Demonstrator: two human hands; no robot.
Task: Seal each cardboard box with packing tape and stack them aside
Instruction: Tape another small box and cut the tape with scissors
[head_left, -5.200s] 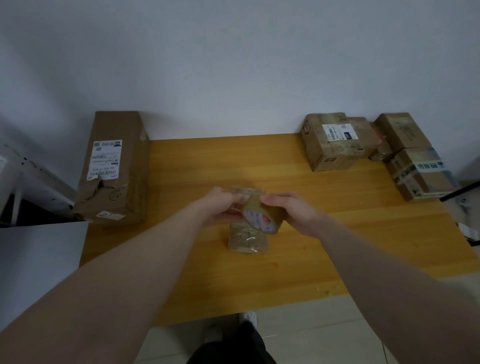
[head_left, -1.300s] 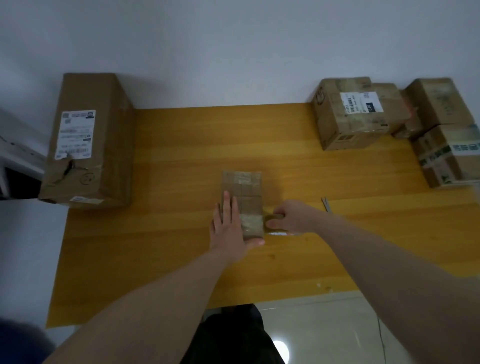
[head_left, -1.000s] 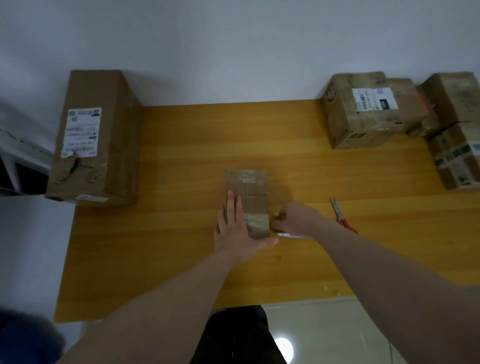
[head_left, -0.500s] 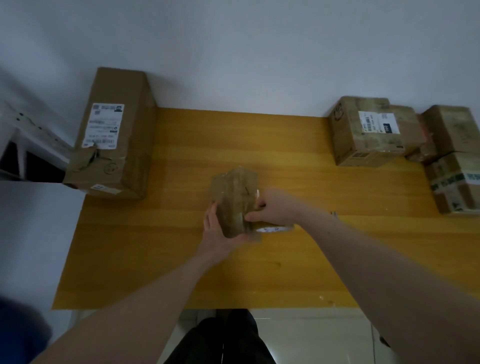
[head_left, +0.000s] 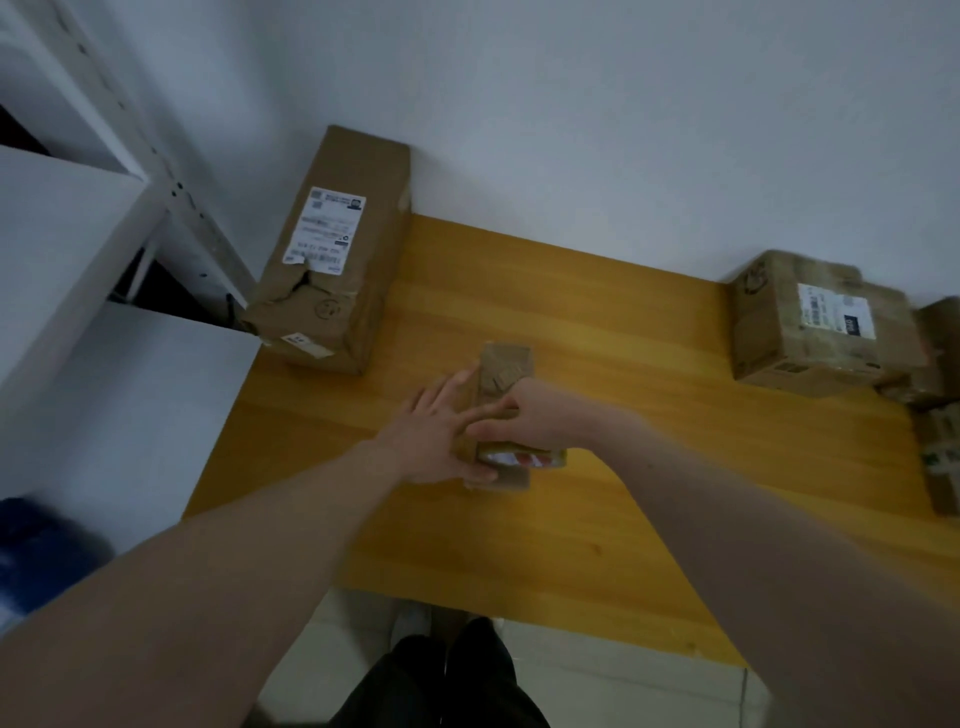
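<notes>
Cardboard, small and brown, sits at the middle of the wooden surface (head_left: 649, 395): this is the little box (head_left: 505, 364) being sealed, long side running away from the person. Left hand (head_left: 436, 436) lies against its left side with fingers straight and spread, thumb reaching along the near end, bracing it. Right hand (head_left: 530, 415) comes over the top with fingers curled round the tape roll (head_left: 522, 458), whose red and white core shows just at the box's near right edge (the strip itself is too blurred to trace). To my eye the step in hand is running tape across the near end, and doing it well means keeping the left palm firm so the box cannot slide, pulling the roll taut and low, then rubbing the strip flat before cutting. Farther out, a long box (head_left: 337, 254) with a white label and a torn face lies at the far left corner, beside white shelving (head_left: 104, 218); a cluster of taped boxes (head_left: 810, 327) stands along the right side, well apart from the work.
</notes>
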